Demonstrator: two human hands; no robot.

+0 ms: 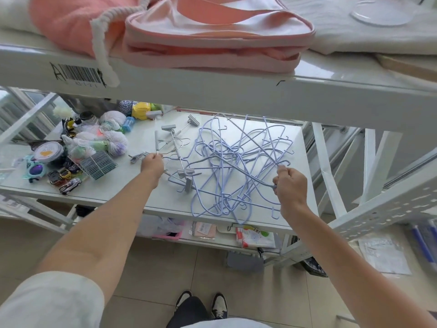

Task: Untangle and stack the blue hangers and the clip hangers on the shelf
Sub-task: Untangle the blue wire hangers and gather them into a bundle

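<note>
So the blue hangers (238,166) are one big knot right now, wire loops and hooks crossing every which way, sprawled over the right half of the middle shelf (132,185) with a few ends poking past the front edge. Just to their left sit the clip hangers (176,147), grey clips on thin metal wire, also hooked through each other, and at least one of them overlaps the edge of the blue pile.

The right hand (289,185) is curled round a blue wire at the right side of the knot, fingers closed on it. The left hand (153,162) is pinching what looks like the hook end of a clip hanger.

My read: this is the very start of the untangling, nothing is stacked yet. Next move probably calls for drawing the two piles apart gently, then lifting one hanger and turning it so its hook slides out of the neighbours' loops instead of yanking, because a hard pull would likely drag the whole bundle off the front edge.

Further left there's a heap of toy cars (65,178), sunglasses (33,168) and mesh-bagged bits, and a pink bag (212,41) lies on the shelf above.
</note>
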